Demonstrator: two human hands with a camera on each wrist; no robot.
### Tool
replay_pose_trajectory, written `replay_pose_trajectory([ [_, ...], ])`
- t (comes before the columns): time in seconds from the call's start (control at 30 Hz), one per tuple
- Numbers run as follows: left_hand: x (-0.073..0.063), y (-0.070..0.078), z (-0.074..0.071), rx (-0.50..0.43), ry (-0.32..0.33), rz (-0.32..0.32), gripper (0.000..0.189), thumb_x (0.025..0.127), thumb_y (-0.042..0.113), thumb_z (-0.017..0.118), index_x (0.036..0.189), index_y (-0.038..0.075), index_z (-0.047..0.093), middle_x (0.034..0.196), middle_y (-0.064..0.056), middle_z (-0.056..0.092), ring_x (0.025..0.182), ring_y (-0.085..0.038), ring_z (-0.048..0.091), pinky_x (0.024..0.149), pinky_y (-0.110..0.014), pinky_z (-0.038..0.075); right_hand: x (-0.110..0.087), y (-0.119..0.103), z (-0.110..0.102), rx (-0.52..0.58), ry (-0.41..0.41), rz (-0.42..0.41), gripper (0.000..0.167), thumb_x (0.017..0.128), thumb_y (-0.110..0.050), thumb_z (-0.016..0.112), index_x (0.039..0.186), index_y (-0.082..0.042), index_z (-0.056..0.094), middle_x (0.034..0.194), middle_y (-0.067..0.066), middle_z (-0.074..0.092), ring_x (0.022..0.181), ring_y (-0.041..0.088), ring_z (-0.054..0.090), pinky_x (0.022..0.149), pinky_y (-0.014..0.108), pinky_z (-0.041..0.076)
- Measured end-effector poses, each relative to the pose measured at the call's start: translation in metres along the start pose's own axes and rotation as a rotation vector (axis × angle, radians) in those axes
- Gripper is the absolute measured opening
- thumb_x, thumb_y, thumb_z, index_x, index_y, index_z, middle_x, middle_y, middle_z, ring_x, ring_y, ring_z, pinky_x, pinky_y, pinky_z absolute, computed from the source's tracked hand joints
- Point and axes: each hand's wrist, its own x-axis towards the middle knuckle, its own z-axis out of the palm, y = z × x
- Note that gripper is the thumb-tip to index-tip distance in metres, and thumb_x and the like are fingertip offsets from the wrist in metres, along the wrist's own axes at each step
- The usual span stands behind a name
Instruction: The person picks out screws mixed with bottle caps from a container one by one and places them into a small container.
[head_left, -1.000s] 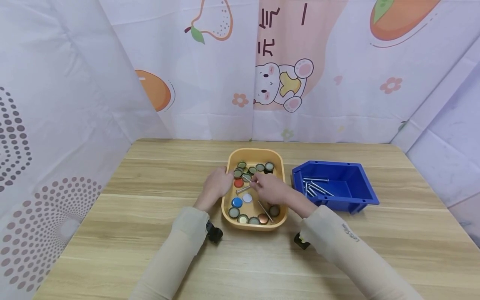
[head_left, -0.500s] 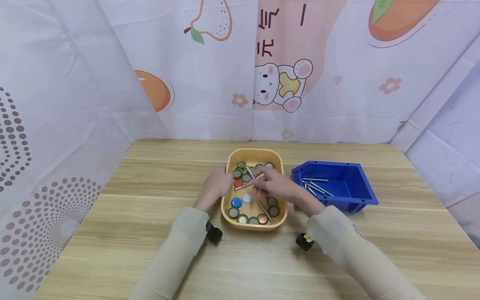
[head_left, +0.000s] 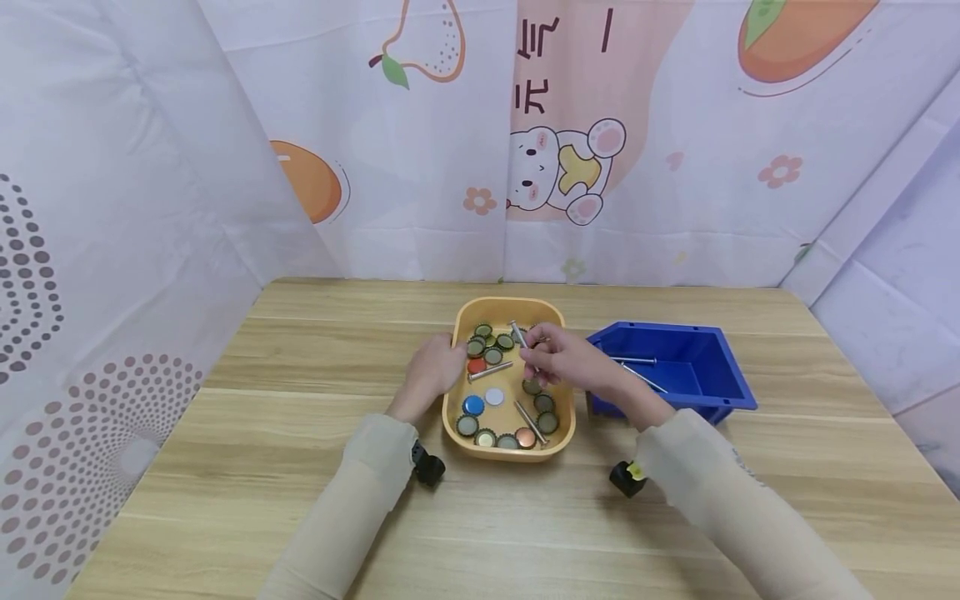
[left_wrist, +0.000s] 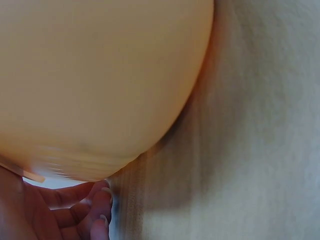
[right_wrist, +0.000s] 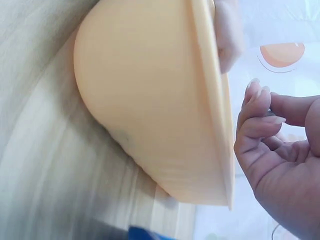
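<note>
A metal screw [head_left: 519, 334] is pinched between the thumb and fingers of the right hand [head_left: 557, 358], head pointing up and away to the left; the hand is held over the right half of the orange tray [head_left: 517, 454], and the right wrist view shows it above the rim, apart from it. Half a second ago hand and screw were farther left; since then a second screw [head_left: 490, 372] lying in the tray has come fully into sight, while a third [head_left: 531, 422] stays near the front right among bottle caps [head_left: 473, 405]. The left hand [head_left: 437, 367] grips the tray's left rim, unmoved. Right of the tray, past a narrow strip of wooden tabletop [head_left: 337, 333], sits a blue bin [head_left: 686, 379] with more screws [head_left: 637, 361], partly hidden by the right forearm. Tabletop extends widely leftward; a printed curtain [head_left: 405, 200] borders its back edge.
</note>
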Motion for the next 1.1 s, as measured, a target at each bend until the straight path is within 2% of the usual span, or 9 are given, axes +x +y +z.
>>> replay_pose_trajectory([
  [0.2, 0.0, 0.0, -0.001, 0.002, 0.002, 0.0, 0.04, 0.1, 0.036, 0.038, 0.109, 0.007, 0.065, 0.083, -0.009, 0.063, 0.069, -0.022, 0.06, 0.057, -0.029, 0.045, -0.007, -0.002, -0.014, -0.055, 0.052, 0.035, 0.021, 0.104, -0.019, 0.046, 0.116, -0.001, 0.044, 0.083, 0.012, 0.063, 0.067, 0.014, 0.052, 0.06, 0.024, 0.044],
  [0.53, 0.0, 0.0, -0.001, 0.002, 0.007, 0.001, 0.039, 0.101, 0.036, 0.038, 0.105, 0.009, 0.065, 0.081, -0.008, 0.062, 0.067, -0.022, 0.059, 0.056, -0.03, 0.044, -0.022, -0.009, -0.042, -0.114, 0.058, 0.05, 0.024, 0.105, -0.02, 0.044, 0.118, 0.0, 0.045, 0.082, 0.008, 0.06, 0.07, 0.017, 0.054, 0.063, 0.026, 0.048],
  [0.73, 0.001, 0.0, 0.0, 0.002, 0.008, 0.002, 0.039, 0.101, 0.036, 0.037, 0.105, 0.009, 0.065, 0.081, -0.008, 0.062, 0.066, -0.021, 0.059, 0.056, -0.029, 0.044, -0.031, -0.014, -0.059, -0.201, 0.083, 0.041, 0.028, 0.106, -0.022, 0.044, 0.121, 0.001, 0.045, 0.082, 0.006, 0.061, 0.07, 0.016, 0.054, 0.063, 0.025, 0.048],
  [0.9, 0.0, -0.001, -0.001, -0.013, 0.002, 0.004, 0.038, 0.101, 0.036, 0.038, 0.103, 0.009, 0.065, 0.081, -0.008, 0.063, 0.066, -0.022, 0.059, 0.056, -0.029, 0.045, -0.038, -0.016, -0.072, -0.254, 0.107, 0.011, 0.023, 0.105, -0.02, 0.046, 0.117, -0.001, 0.048, 0.082, 0.009, 0.063, 0.068, 0.017, 0.056, 0.063, 0.025, 0.048],
  [1.1, 0.0, -0.001, -0.001, -0.016, 0.001, 0.0, 0.038, 0.101, 0.036, 0.038, 0.103, 0.008, 0.064, 0.08, -0.009, 0.062, 0.066, -0.022, 0.059, 0.056, -0.03, 0.044, -0.043, -0.015, -0.086, -0.406, 0.132, 0.003, 0.019, 0.104, -0.019, 0.048, 0.113, -0.004, 0.053, 0.082, 0.009, 0.064, 0.069, 0.019, 0.057, 0.063, 0.027, 0.049],
])
